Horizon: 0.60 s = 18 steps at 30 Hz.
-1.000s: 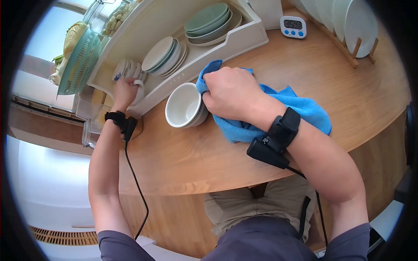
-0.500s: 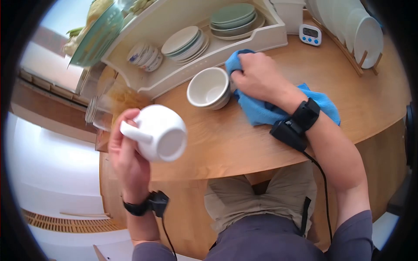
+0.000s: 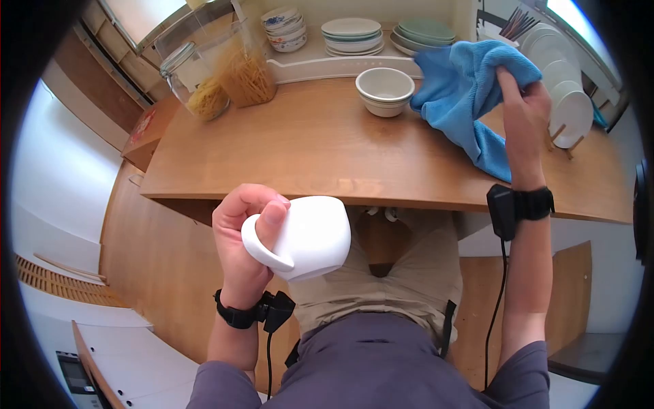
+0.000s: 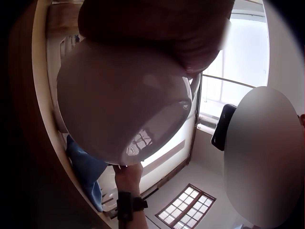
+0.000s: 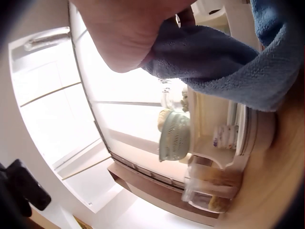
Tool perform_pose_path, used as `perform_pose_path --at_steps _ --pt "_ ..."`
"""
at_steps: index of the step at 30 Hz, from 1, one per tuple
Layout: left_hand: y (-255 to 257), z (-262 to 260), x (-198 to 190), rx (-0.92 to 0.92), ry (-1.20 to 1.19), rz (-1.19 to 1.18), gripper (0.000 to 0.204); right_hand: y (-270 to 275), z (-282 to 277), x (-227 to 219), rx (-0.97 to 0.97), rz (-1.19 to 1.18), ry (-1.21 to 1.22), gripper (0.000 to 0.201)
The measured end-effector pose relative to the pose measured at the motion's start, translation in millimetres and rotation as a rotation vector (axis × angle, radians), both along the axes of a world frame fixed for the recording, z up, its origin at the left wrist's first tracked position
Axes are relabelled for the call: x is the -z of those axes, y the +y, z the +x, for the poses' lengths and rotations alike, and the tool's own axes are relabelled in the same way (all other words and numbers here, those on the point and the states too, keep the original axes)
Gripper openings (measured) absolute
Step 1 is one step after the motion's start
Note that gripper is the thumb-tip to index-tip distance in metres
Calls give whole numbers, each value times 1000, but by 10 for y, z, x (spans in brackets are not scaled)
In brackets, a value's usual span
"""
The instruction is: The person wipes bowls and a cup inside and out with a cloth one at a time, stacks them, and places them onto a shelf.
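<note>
In the head view a white mug [image 3: 315,235] is tilted in front of the table's front edge. The left hand [image 3: 246,238] grips it by the handle, thumb against the mug's side. The mug fills much of the left wrist view [image 4: 124,102]. At the right, the right hand [image 3: 525,129] pinches a blue cloth [image 3: 470,82] and lifts it, its lower end hanging to the tabletop. In the right wrist view the cloth [image 5: 214,62] hangs from the fingers. Stacked white bowls [image 3: 385,88] stand just left of the cloth.
A shelf [image 3: 334,69] along the back holds stacked plates [image 3: 351,34], green dishes [image 3: 426,33] and patterned bowls [image 3: 284,31]. Pasta containers [image 3: 248,78] stand at the back left. White plates [image 3: 571,112] stand in a rack at the right.
The left hand has brought the mug from the shelf to the front of the table. The right hand has moved right and raised the cloth off much of the tabletop. The head view has shifted.
</note>
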State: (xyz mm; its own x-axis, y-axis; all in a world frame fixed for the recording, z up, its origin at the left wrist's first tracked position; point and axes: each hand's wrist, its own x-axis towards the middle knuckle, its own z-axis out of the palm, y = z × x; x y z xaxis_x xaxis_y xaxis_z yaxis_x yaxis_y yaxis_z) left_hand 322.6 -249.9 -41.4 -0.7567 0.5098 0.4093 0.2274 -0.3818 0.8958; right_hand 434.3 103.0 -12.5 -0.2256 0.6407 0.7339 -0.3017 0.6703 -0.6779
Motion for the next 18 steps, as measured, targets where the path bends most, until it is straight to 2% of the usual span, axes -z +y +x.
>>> perform_pose_path --at_steps 2,3,7,10,17,18 --pt "-1 -105 27 57 -21 55 22 -141 77 -140 148 49 -20 24" --pt "-19 -97 26 72 -25 71 22 -182 121 -163 122 41 -5 27" --pt "-99 -41 49 149 -61 134 19 -269 282 -227 218 84 -54 30" --pt "-157 -4 28 163 -32 137 18 -474 360 -345 254 138 57 29" --pt "-239 114 -43 187 -8 124 16 -537 518 -673 231 243 89 28" --pt "-222 123 -48 191 -5 126 16 -467 545 -715 235 242 30 27"
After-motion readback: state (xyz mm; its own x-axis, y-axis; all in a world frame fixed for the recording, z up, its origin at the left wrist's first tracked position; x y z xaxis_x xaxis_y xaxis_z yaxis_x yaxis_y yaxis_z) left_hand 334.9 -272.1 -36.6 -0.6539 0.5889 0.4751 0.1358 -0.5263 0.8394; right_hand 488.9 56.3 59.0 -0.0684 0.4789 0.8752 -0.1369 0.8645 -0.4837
